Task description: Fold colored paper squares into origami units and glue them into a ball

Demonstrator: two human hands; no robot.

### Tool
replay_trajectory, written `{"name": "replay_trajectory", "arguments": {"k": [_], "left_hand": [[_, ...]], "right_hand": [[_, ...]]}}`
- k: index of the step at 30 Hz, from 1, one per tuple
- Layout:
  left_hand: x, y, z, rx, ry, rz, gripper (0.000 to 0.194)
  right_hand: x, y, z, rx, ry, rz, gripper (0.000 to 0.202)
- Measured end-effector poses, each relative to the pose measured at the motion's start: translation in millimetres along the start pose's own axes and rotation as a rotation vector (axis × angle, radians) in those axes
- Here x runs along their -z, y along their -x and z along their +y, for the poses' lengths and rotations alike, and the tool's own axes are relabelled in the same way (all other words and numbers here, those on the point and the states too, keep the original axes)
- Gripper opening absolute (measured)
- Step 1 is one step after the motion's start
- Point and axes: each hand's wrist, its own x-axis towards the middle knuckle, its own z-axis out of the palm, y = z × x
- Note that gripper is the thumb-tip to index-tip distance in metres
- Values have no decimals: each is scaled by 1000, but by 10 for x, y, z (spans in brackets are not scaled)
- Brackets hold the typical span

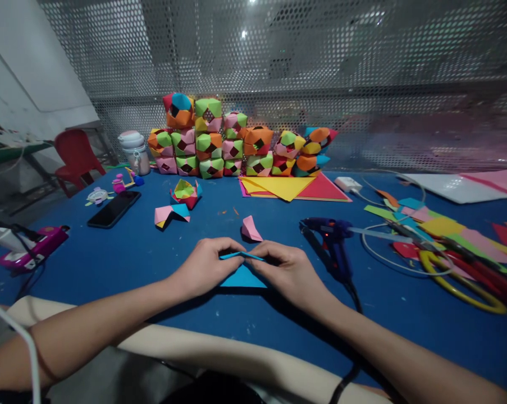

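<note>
A folded piece of blue paper [242,276] is held between both hands near the table's front edge. My left hand [209,264] pinches its left side, with thumb and fingers pressed on the upper fold. On the right side, my right hand [289,269] grips the same fold, its fingertips close to the left ones. Just beyond the hands lies a small folded pink piece [250,229]. Farther left are a joined pink and blue piece [172,215] and a partly assembled multicoloured paper shape [186,193].
Stacked paper shapes [210,145] line the back, beside coloured sheets [295,187]. A glue gun [335,241] with its cable, paper scraps [442,224] and yellow-handled scissors [459,286] lie right. A phone [114,209] and purple power strip [36,247] are left.
</note>
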Motion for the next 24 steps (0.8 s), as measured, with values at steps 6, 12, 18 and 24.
{"name": "replay_trajectory", "arguments": {"k": [6, 12, 18, 24], "left_hand": [[3, -14, -31, 30, -22, 44, 19], [40, -41, -47, 79, 7, -36, 22], [177, -50, 0, 104, 73, -220, 30], [312, -65, 20, 207, 287, -409, 40]], "right_hand": [[3, -11, -62, -20, 103, -31, 12], [57, -6, -64, 100, 144, -23, 21], [85, -13, -59, 106, 191, -10, 20], [110, -22, -83, 150, 204, -51, 21]]}}
